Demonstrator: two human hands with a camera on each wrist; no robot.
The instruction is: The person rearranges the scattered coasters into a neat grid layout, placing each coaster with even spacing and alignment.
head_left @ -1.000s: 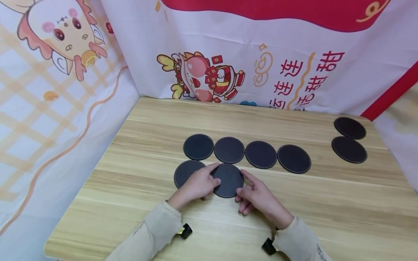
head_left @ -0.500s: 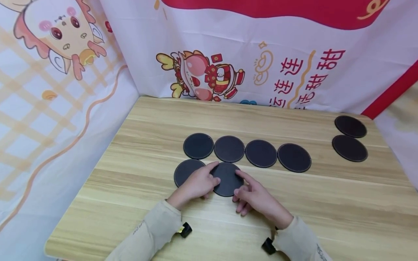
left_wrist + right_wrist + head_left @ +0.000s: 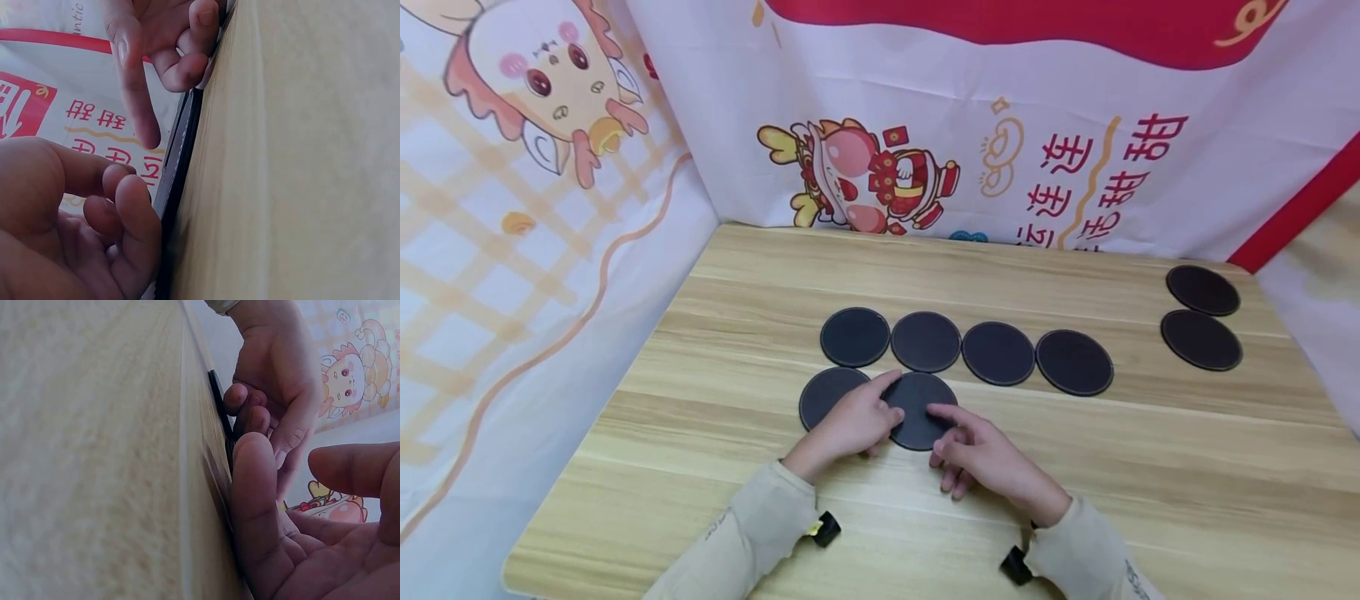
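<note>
In the head view a round black coaster (image 3: 916,432) with a stitched rim lies flat on the wooden table, between both hands. My left hand (image 3: 856,422) rests at its left side, the index finger pointing to its far edge and the thumb over its surface. From the right, my right hand (image 3: 992,460) points its index finger over the coaster; its other fingers bend loosely near the right edge. In the left wrist view, that pointing finger (image 3: 136,100) appears slightly above the coaster. Partly covered by my left hand is another coaster (image 3: 826,395) beside it.
Behind the hands, several matching coasters (image 3: 926,342) form a row, edges close together. Two more coasters (image 3: 1201,340) lie at the table's far right. A printed cloth (image 3: 887,75) hangs along the back edge, and another patterned cloth (image 3: 467,333) stands at the left.
My right hand's index finger has moved left from the coaster's right edge to over its surface. The left hand and the coasters look nearly unmoved.
</note>
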